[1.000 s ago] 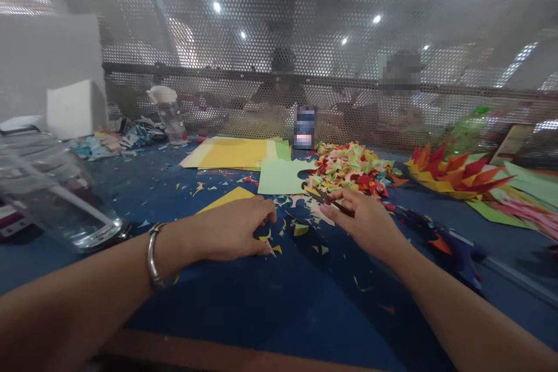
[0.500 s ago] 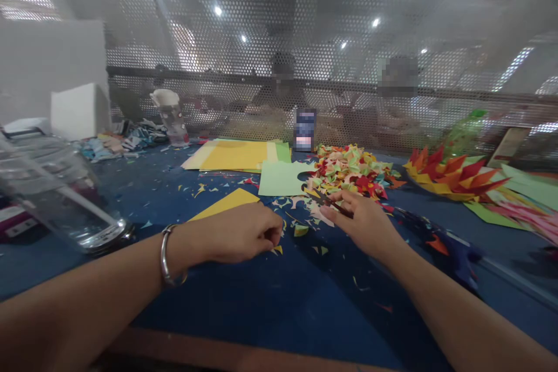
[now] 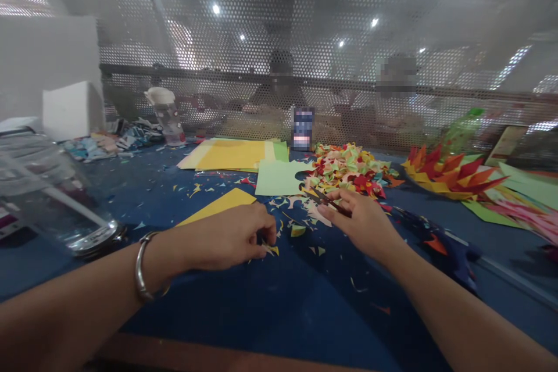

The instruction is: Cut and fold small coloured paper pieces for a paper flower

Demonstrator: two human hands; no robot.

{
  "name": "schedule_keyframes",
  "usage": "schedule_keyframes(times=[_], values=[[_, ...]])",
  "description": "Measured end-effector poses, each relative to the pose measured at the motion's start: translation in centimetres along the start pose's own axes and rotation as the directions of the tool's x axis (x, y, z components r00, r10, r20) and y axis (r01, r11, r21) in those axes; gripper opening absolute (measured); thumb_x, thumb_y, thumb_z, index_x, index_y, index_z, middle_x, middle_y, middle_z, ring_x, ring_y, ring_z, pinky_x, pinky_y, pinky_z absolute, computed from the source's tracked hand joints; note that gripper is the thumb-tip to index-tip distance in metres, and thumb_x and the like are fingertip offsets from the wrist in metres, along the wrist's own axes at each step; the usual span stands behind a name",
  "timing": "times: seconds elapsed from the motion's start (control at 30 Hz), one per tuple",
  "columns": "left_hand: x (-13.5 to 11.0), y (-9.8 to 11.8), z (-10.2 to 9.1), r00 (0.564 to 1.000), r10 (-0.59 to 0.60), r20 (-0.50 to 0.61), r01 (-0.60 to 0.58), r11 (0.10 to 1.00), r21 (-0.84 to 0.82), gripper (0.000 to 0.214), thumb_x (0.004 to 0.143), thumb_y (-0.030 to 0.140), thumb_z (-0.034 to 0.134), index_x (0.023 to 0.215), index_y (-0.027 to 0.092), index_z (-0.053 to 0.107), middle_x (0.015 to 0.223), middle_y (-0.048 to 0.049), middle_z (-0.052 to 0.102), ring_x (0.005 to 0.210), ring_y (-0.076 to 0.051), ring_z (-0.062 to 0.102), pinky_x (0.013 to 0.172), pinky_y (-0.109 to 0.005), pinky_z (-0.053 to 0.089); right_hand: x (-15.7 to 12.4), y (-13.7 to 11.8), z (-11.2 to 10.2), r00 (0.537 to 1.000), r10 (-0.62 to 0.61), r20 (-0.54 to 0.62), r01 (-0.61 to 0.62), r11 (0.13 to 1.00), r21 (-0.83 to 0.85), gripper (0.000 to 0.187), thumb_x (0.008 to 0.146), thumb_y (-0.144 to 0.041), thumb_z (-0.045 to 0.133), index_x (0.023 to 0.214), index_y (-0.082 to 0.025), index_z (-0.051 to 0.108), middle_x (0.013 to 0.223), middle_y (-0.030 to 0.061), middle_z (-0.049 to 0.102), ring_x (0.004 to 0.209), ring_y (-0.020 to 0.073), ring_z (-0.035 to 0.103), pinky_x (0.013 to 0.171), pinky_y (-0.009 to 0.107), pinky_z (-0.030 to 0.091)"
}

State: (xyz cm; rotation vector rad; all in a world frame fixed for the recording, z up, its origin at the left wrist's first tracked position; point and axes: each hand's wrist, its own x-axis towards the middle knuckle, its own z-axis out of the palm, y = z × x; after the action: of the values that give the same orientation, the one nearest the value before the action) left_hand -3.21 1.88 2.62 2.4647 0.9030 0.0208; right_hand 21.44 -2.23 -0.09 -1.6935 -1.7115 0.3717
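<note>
R fingers point(image 3: 341, 194) on scissors point(image 3: 321, 196), prob. nr sheet point(image 3: 277, 178) edge

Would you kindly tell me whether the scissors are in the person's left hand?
No, the scissors are in the right hand, while the left hand is by small paper scraps.

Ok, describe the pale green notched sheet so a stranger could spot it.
On the blue table, find the heap of colourful paper cuttings. Just left of it, beyond the scissors in the right hand, lies the pale green sheet. Curved notches at its right end set it apart from the yellow-topped stack behind.
</note>
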Motion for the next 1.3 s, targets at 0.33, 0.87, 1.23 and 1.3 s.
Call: schedule_keyframes(times=[0.33,0.87,1.23,1.3], values=[[-0.3,0.0,0.6,0.999,0.025,-0.033,-0.025,1.0,0.012,0.021,0.08,0.023,0.048,0.101,0.022,0.053,0.081,-0.002,0.058,0.07,-0.015,0.052,0.057,-0.024,0.035,0.0,-0.2,0.2,1.0,-0.019,0.007,0.019,0.999,-0.031,0.025,0.08,-0.043,0.056,0.088,-0.019,0.058,0.053,-0.003,0.05,0.05,0.0146,0.047,0.048,0.027,0.028],[0.7,0.6,-0.5,0.987,0.123,0.103,-0.132,0.988,0.08,0.008,0.081,0.018,0.049,0.079,0.02,0.057,0.081,-0.0022,0.061,0.077,-0.017,0.052,0.066,-0.027,0.036,0.0,0.1,0.0,1.0,-0.029,-0.01,0.028,0.999,-0.019,0.026,0.079,-0.043,0.057,0.088,-0.019,0.058,0.059,0.0003,0.058,0.054,0.0163,0.053,0.05,0.028,0.034],[3.7,-0.2,-3.2,0.974,0.12,-0.191,-0.1,0.989,0.11,0.011,0.083,0.024,0.047,0.086,0.017,0.056,0.084,-0.0039,0.062,0.072,-0.015,0.054,0.063,-0.026,0.037,0.3,0.2,-0.1,0.998,0.005,-0.057,-0.001,0.998,0.061,0.031,0.08,-0.046,0.057,0.093,-0.018,0.06,0.076,0.0058,0.068,0.067,0.0209,0.063,0.062,0.032,0.044],[6.3,-0.5,-3.7,0.97,0.114,-0.217,-0.088,0.988,0.126,0.012,0.079,0.022,0.051,0.084,0.016,0.059,0.08,-0.0051,0.064,0.069,-0.016,0.055,0.061,-0.027,0.038,0.5,0.6,-0.3,0.993,0.012,-0.121,-0.001,0.996,0.088,0.032,0.08,-0.047,0.057,0.094,-0.018,0.059,0.076,0.0054,0.068,0.069,0.0212,0.063,0.062,0.031,0.044]])
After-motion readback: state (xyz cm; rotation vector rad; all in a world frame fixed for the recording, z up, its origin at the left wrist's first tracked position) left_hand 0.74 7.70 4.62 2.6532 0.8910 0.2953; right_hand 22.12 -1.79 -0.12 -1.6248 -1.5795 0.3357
